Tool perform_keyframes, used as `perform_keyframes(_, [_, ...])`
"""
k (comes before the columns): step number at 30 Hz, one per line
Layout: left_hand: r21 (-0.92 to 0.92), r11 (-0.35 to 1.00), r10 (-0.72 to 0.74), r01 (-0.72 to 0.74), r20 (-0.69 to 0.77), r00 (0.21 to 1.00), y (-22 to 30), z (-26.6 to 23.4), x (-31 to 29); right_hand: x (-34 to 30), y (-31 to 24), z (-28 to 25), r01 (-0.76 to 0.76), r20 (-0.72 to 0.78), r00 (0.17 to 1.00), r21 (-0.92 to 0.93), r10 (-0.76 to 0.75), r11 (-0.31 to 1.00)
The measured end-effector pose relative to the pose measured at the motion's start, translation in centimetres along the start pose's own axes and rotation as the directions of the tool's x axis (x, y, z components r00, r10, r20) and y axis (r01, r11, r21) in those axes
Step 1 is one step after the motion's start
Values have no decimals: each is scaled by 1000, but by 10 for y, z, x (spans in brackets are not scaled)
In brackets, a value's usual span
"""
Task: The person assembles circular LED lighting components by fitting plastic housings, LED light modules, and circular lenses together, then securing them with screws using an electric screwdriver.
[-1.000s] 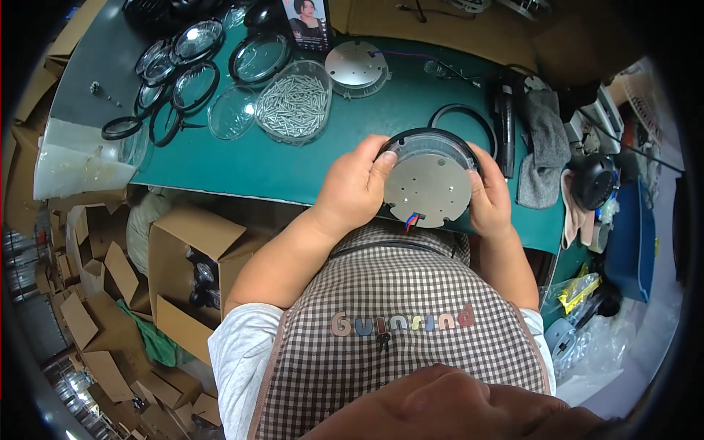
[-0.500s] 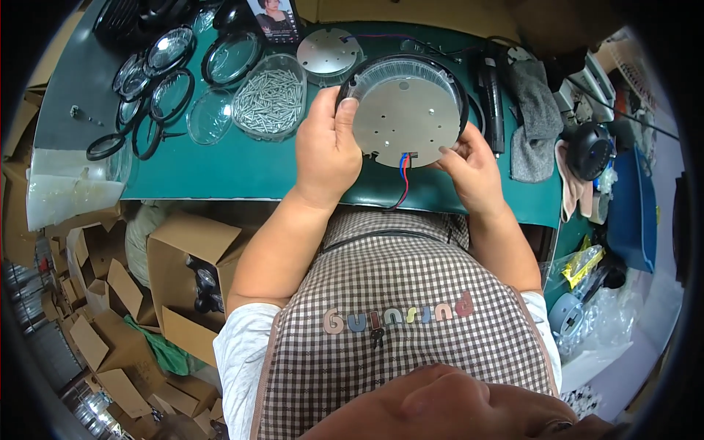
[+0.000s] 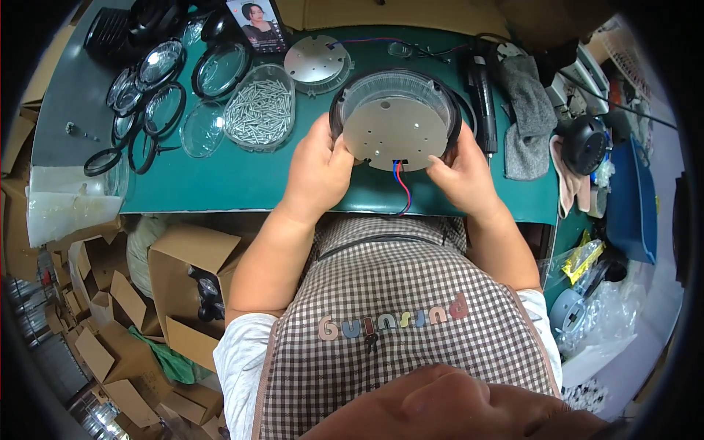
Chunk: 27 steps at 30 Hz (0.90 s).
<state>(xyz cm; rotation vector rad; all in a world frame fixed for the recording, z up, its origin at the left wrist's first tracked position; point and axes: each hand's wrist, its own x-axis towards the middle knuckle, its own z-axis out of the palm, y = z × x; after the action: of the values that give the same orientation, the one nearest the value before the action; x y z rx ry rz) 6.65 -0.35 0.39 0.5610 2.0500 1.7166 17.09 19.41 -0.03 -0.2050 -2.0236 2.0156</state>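
Between both hands I hold a round lamp housing with a black rim (image 3: 453, 110) and a clear ribbed inner wall. A silver metal disc (image 3: 396, 136) with small holes sits tilted at its near side, and blue and red wires (image 3: 403, 187) hang from the disc's near edge. My left hand (image 3: 320, 170) grips the left side, thumb by the disc's edge. My right hand (image 3: 463, 170) closes on the right side, its thumb at the disc's lower right edge. The fingers behind the housing are hidden.
A clear tub of screws (image 3: 260, 110) stands left of the housing, near several black rings with clear lenses (image 3: 163, 108). Another silver disc (image 3: 317, 60) lies behind. A black electric screwdriver (image 3: 482, 106) and a grey cloth (image 3: 526, 121) lie to the right; a phone (image 3: 257, 26) stands at the back.
The housing has tipped, so the disc now looks flatter and more of the clear inner wall shows behind it. Both hands have shifted slightly left, and my right thumb has moved along the disc's edge.
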Motion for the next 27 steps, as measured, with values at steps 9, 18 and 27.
perform_keyframes(9, [-214, 974, -84, 78, -15, 996, -6, 21, -18, -24, 7, 2, 117, -90, 975, -576, -205, 809])
perform_keyframes(18, [-207, 972, -119, 107, -49, 992, -3, -14, 7, -26, 4, -44, 215, 37, 929, -863, -368, 457])
perform_keyframes(27, [-176, 940, -290, 293, 40, 956, 3, -30, -2, -30, 35, -29, 452, 303, 875, -789, -377, 416])
